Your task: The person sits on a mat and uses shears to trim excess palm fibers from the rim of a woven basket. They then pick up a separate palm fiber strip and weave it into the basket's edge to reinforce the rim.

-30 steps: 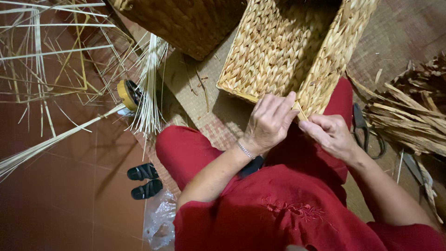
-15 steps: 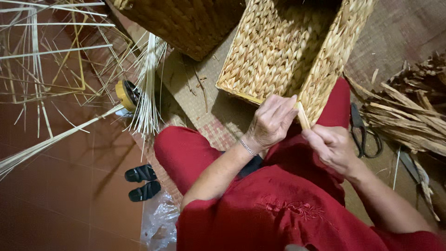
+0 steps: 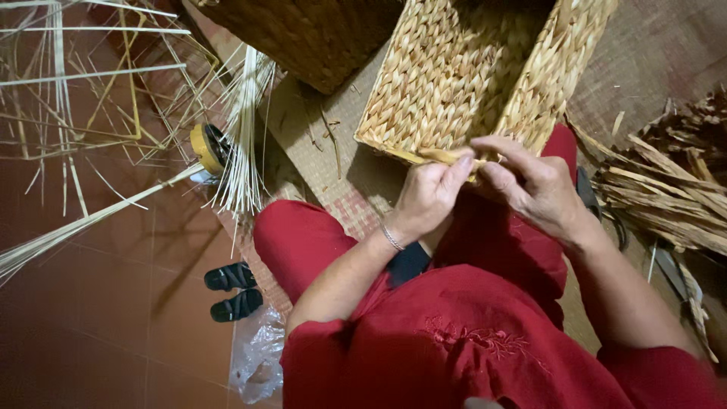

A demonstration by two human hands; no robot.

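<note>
A woven straw basket [image 3: 454, 83] of pale yellow fibre lies tilted against my knees, its open side facing me. My left hand [image 3: 428, 193] pinches a flat straw strand [image 3: 443, 157] at the basket's near rim. My right hand [image 3: 530, 185] is right beside it, fingers curled over the same strand at the rim corner. Both hands touch the basket's edge. A thin bracelet sits on my left wrist. I wear red clothes and sit on a woven mat [image 3: 318, 163].
A second, darker woven basket [image 3: 303, 34] stands behind at the top. Dried straw bundles [image 3: 666, 189] and scissors lie at right. Thin pale reeds [image 3: 242, 121], a wire frame, a yellow tape roll [image 3: 206, 148], black sandals [image 3: 231, 291] and a plastic bag [image 3: 257, 360] are on the red floor at left.
My right hand has come up from my lap to meet the left hand at the basket rim, and both now grip the strand there.
</note>
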